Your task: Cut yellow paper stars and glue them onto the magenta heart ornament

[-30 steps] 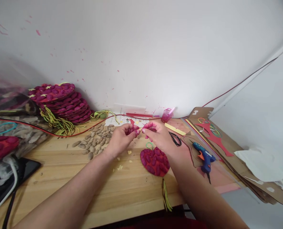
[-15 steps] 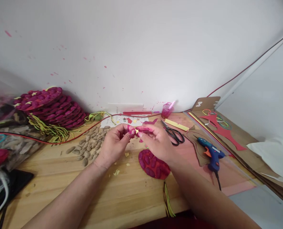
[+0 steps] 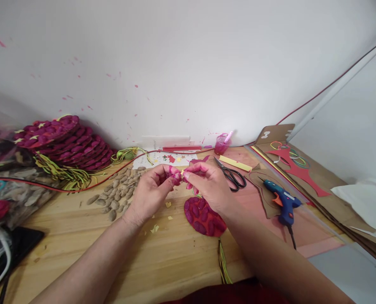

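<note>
My left hand (image 3: pixel 152 188) and my right hand (image 3: pixel 208 185) meet fingertip to fingertip above the wooden table, both closed in a pinch. Between them is a tiny yellow paper star (image 3: pixel 182 172), now largely covered by the fingers. Magenta stain marks the fingertips of both hands. Under my right hand lies a round red piece (image 3: pixel 202 219) covered with purple-painted lumps, partly hidden by the wrist. A yellow, green and dark tassel (image 3: pixel 222 261) hangs from its near end. Yellow paper scraps (image 3: pixel 155 229) lie on the wood below my left hand.
Peanuts in shells (image 3: pixel 121 190) are heaped on the left, near stacked purple lumpy pieces (image 3: pixel 70 143) with tassels. Black scissors (image 3: pixel 233 175), a yellow paper strip (image 3: pixel 236 163), a blue glue gun (image 3: pixel 282 200) and a cup of magenta paint (image 3: pixel 222 144) are on the right. A red cable (image 3: pixel 162 151) crosses behind.
My fingers have closed further over the yellow star, with the right thumb shifted across it, so less of it shows. The camera view has tilted slightly.
</note>
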Tool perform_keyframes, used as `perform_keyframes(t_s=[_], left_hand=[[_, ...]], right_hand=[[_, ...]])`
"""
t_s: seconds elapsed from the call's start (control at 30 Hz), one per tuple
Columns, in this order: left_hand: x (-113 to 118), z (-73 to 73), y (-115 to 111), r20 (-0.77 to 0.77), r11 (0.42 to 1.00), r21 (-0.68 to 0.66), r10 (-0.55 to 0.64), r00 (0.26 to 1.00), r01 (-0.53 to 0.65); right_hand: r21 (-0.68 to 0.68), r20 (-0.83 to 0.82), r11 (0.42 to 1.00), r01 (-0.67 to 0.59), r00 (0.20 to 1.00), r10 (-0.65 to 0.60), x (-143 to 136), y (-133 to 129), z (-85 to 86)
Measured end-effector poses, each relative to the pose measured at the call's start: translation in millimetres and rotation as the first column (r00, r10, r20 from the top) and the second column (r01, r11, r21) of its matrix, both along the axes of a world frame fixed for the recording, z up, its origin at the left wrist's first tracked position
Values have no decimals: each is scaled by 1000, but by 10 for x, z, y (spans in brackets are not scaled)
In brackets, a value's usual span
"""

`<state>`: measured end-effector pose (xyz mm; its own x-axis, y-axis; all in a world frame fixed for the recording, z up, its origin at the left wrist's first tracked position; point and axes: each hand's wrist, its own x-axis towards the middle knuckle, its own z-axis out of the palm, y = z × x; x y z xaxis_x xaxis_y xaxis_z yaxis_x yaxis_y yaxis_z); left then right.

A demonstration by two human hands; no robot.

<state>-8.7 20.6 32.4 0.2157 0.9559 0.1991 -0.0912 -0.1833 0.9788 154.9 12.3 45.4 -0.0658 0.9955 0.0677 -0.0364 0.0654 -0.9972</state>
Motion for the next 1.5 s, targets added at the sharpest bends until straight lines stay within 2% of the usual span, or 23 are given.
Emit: perform_keyframes(t_s=[0.1, 0.27, 0.33, 0.4, 0.43, 0.5, 0.6, 0.67, 0.73, 0.8, 0.83, 0.9, 1.0, 1.07, 1.13, 1.2, 1.37, 1.5], left_hand=[[1, 9, -4, -10, 1000, 17, -12, 1000, 12], [0, -8, -16, -64, 996, 89, -26, 998, 31], [-6, -43, -13, -78, 989, 145, 24, 997, -13], [-21, -79, -5, -131, 957, 271, 139, 982, -100], [-31, -93, -1, -174, 920, 367, 216, 961, -141], [-57, -104, 5, -258, 795, 585, 369, 893, -160], [-91, -87, 6, -296, 591, 804, 496, 816, -67], [-102, -69, 2, -290, 513, 858, 519, 804, -21], [-103, -58, -5, -282, 489, 872, 520, 806, -10], [-95, -56, -17, -275, 514, 857, 505, 818, -30], [-88, -58, -25, -278, 555, 830, 490, 826, -50], [-71, -64, -41, -281, 685, 721, 428, 859, -105], [-45, -56, -54, -210, 889, 433, 259, 943, -147], [-32, -30, -52, -132, 962, 255, 134, 982, -97], [-24, 5, -47, -76, 991, 130, 32, 997, -21], [-20, 38, -41, -27, 998, 58, -21, 999, 22], [-18, 60, -32, 16, 1000, -20, -16, 1000, 16], [-23, 46, -24, 8, 998, -45, -35, 999, 35]], right_hand=[[-48, -61, 999, -12, 998, 9, 3, 3, -13], [-40, -64, 999, -33, 998, 30, 8, 17, -32], [-44, -75, 998, -43, 996, 40, 16, 22, -26], [-76, -112, 995, -69, 992, 60, 30, 26, -10], [-100, -135, 991, -92, 988, 78, 39, 27, -2], [-151, -180, 976, -159, 975, 131, 61, 27, 16], [-195, -216, 945, -263, 951, 220, 87, 20, 39], [-191, -208, 943, -273, 950, 233, 94, 10, 56], [-178, -190, 954, -241, 960, 207, 91, -4, 79], [-166, -169, 967, -195, 971, 167, 82, -23, 108], [-153, -148, 974, -165, 979, 143, 77, -34, 124], [-106, -82, 990, -97, 993, 89, 66, -53, 155], [-55, 2, 998, -35, 999, 36, 52, -71, 186], [-37, 24, 999, -17, 1000, 18, 46, -71, 187], [-16, 42, 1000, -9, 999, 10, 43, -64, 172], [9, 66, 1000, -15, 998, 15, 44, -54, 144], [63, 148, 997, -48, 988, 38, 51, -39, 68], [60, 131, 997, -55, 990, 46, 50, -36, 59]])
